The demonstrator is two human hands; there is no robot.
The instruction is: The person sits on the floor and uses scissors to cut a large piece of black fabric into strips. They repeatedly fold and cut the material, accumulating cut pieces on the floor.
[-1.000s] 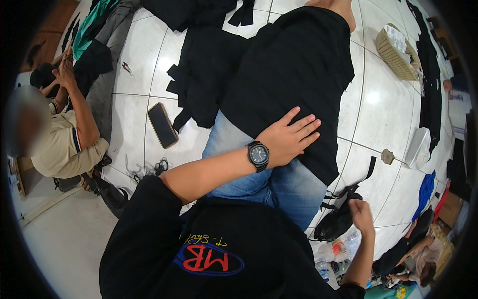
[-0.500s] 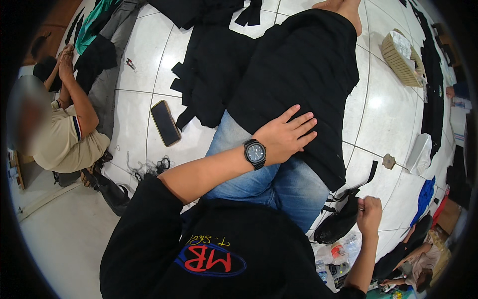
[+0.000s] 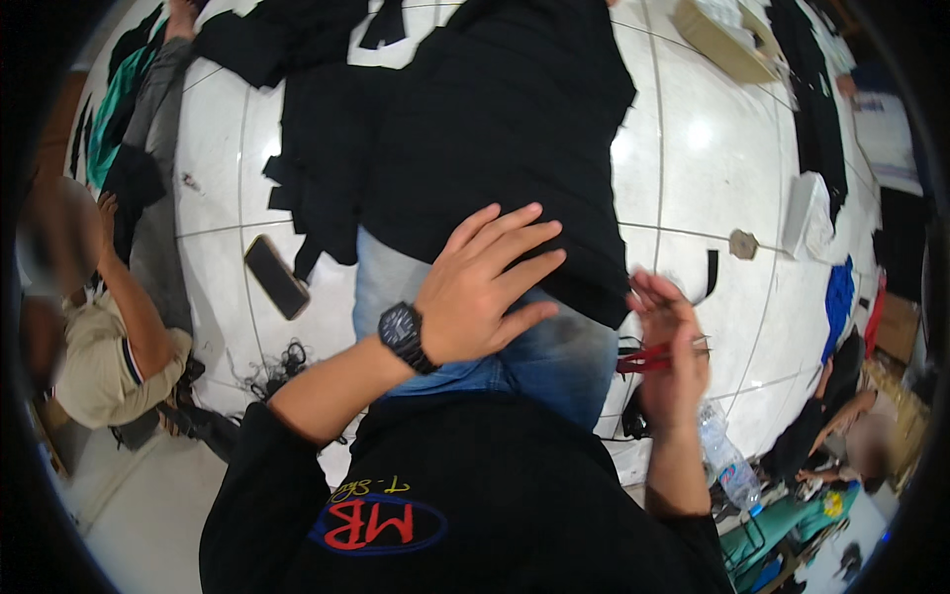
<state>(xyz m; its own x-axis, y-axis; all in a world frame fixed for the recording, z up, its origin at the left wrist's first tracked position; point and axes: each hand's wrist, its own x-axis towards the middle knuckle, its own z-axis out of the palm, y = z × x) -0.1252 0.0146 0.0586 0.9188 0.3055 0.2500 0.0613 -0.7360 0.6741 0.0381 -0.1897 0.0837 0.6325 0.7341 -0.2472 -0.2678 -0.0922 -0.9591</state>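
One large plain black cloth (image 3: 515, 119) under left hand (image 3: 485, 287)

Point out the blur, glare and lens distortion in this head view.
Head view: the right hand with its red-handled tool is motion-blurred; the left hand on the black cloth is sharp; ceiling light glares off the white floor tiles; tile joints bow toward the dark fisheye rim.

Dark phone (image 3: 276, 276) lies screen-up on white floor (image 3: 223, 158).
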